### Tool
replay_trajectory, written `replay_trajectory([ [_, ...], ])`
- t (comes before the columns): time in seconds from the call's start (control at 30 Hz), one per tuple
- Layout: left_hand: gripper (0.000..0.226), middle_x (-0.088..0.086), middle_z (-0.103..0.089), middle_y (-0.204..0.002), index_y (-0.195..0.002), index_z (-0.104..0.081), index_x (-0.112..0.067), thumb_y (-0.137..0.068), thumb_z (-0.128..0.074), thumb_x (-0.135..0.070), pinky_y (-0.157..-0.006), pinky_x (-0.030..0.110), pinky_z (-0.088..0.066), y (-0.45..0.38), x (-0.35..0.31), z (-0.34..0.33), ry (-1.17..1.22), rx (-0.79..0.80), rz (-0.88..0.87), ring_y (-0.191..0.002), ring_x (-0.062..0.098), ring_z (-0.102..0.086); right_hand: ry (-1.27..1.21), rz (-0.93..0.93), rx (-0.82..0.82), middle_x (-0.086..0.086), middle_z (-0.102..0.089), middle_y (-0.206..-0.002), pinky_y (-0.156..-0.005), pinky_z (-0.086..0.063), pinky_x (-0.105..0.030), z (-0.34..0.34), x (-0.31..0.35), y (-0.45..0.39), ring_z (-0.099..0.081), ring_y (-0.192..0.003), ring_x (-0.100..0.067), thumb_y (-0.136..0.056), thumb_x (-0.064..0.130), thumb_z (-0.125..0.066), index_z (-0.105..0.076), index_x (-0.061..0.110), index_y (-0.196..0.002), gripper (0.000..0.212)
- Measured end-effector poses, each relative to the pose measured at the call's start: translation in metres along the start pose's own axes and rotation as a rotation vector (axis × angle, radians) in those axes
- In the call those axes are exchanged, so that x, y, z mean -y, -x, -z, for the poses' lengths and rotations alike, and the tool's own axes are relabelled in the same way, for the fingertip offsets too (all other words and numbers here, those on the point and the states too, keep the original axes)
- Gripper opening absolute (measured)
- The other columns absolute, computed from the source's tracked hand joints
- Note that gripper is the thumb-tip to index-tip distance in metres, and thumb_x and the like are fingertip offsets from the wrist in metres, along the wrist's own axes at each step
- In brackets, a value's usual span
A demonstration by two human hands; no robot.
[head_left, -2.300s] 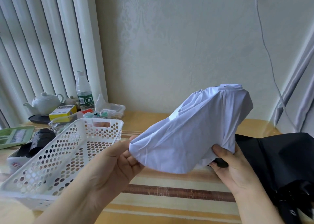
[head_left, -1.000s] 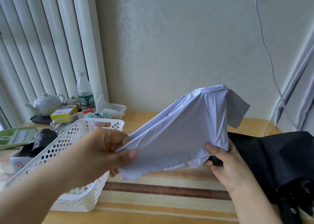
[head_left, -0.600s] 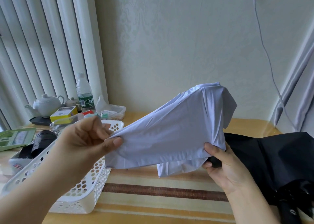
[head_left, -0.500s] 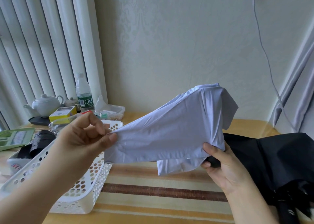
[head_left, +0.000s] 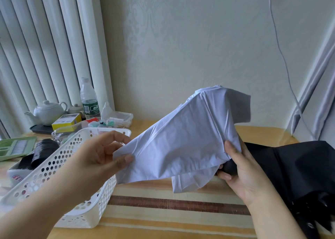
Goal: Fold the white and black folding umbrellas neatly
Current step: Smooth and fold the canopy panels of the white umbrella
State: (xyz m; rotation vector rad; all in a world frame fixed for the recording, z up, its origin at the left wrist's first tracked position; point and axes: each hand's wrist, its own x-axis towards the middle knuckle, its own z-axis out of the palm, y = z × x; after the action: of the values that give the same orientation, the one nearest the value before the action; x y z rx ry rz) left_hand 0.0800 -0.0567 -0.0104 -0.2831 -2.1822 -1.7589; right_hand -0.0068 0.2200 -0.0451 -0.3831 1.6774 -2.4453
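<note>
White umbrella (head_left: 183, 141) fabric hangs in the air between your two hands, above the striped desk (head_left: 163, 204), so that you can pull one panel flat without it dragging on anything. Your left hand (head_left: 101, 157) pinches the loose corner of the cloth between thumb and fingers and draws it out toward the basket (head_left: 59, 168); that tension is what shows you where the crease should run. Your right hand (head_left: 243, 171) has its grip closed round the dark handle, thumb pressing the cloth against it, which anchors the umbrella while the other hand works. A lower flap droops below, not yet gathered. The black umbrella (head_left: 299, 168) lies slumped on the desk just right of your right hand, loose and unfolded, probably waiting its turn. Most of the job looks still ahead.
</note>
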Motion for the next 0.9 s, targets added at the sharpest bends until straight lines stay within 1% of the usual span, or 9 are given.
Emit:
replay_trajectory([
  [0.1,0.060,0.020,-0.070,-0.082,-0.084,-0.066,-0.022,-0.046,-0.082,-0.065,-0.070,0.043,-0.051,0.002,0.001,-0.001,0.031,0.013,0.001,-0.073,0.024,-0.064,0.003,-0.017,-0.047,0.000,-0.063,-0.105,-0.036,-0.038,-0.016,-0.001,0.002,0.002,-0.056,-0.061,-0.008,-0.074,0.038,-0.065,-0.051,0.041,-0.131,0.058],
  [0.27,0.061,0.017,-0.072,-0.080,-0.084,-0.066,-0.022,-0.043,-0.083,-0.064,-0.066,0.033,-0.051,0.002,0.003,-0.002,0.059,0.033,0.010,-0.071,0.022,-0.065,-0.051,-0.014,-0.030,-0.004,-0.058,-0.067,-0.032,-0.026,-0.018,-0.002,0.003,0.004,-0.045,-0.045,-0.013,-0.082,0.027,-0.054,-0.068,0.025,-0.095,0.019],
  [0.47,0.057,0.017,-0.072,-0.081,-0.081,-0.068,-0.021,-0.043,-0.086,-0.060,-0.063,0.027,-0.053,0.001,0.003,-0.003,0.110,0.031,0.007,-0.070,0.020,-0.066,0.019,-0.020,-0.060,-0.002,-0.059,-0.069,-0.033,-0.026,-0.018,-0.001,0.001,0.001,-0.044,-0.047,-0.013,-0.082,0.030,-0.056,-0.064,0.019,-0.104,0.026],
  [0.57,0.057,0.019,-0.073,-0.087,-0.087,-0.071,-0.019,-0.045,-0.089,-0.052,-0.064,0.026,-0.057,0.004,0.001,-0.003,0.182,0.128,0.068,-0.073,0.023,-0.070,0.035,-0.004,-0.065,-0.003,-0.059,-0.069,-0.033,-0.027,-0.018,0.000,0.002,0.001,-0.045,-0.047,-0.013,-0.081,0.030,-0.056,-0.064,0.019,-0.102,0.025],
  [0.67,0.057,0.012,-0.074,-0.084,-0.092,-0.074,-0.020,-0.050,-0.084,-0.056,-0.061,0.022,-0.054,0.007,-0.001,-0.003,0.085,0.187,0.083,-0.070,0.018,-0.069,0.032,0.007,-0.072,-0.003,-0.060,-0.067,-0.032,-0.027,-0.017,-0.001,0.004,0.001,-0.045,-0.045,-0.012,-0.081,0.029,-0.055,-0.065,0.020,-0.095,0.020],
  [0.73,0.056,0.013,-0.069,-0.064,-0.075,-0.072,-0.011,-0.052,-0.082,-0.061,-0.048,0.020,-0.045,0.008,-0.003,0.000,0.036,0.138,0.056,-0.053,0.018,-0.062,0.012,0.015,-0.090,-0.003,-0.060,-0.065,-0.032,-0.026,-0.016,0.000,0.005,0.002,-0.045,-0.043,-0.012,-0.080,0.028,-0.054,-0.064,0.019,-0.094,0.019],
  [0.8,0.044,0.014,-0.058,-0.046,-0.058,-0.065,-0.010,-0.065,-0.080,-0.051,-0.041,0.016,-0.035,0.009,-0.008,0.002,0.000,0.098,0.041,-0.037,0.016,-0.051,-0.010,0.030,-0.115,-0.002,-0.060,-0.065,-0.032,-0.024,-0.015,0.001,0.005,0.002,-0.045,-0.043,-0.012,-0.081,0.027,-0.053,-0.062,0.019,-0.092,0.017],
  [0.87,0.036,0.012,-0.053,-0.041,-0.048,-0.060,-0.014,-0.078,-0.073,-0.029,-0.038,0.014,-0.036,0.011,-0.014,0.003,0.032,0.090,0.044,-0.033,0.015,-0.047,-0.039,0.041,-0.129,-0.002,-0.059,-0.064,-0.032,-0.024,-0.014,0.002,0.004,0.001,-0.044,-0.042,-0.012,-0.083,0.025,-0.052,-0.061,0.018,-0.091,0.014],
  [0.9,0.040,0.010,-0.052,-0.043,-0.049,-0.058,-0.011,-0.078,-0.072,-0.034,-0.038,0.015,-0.035,0.011,-0.014,0.004,0.037,0.093,0.039,-0.035,0.015,-0.045,-0.053,0.045,-0.131,-0.002,-0.058,-0.063,-0.032,-0.024,-0.014,0.001,0.004,0.000,-0.044,-0.042,-0.012,-0.083,0.025,-0.052,-0.061,0.018,-0.091,0.014],
])
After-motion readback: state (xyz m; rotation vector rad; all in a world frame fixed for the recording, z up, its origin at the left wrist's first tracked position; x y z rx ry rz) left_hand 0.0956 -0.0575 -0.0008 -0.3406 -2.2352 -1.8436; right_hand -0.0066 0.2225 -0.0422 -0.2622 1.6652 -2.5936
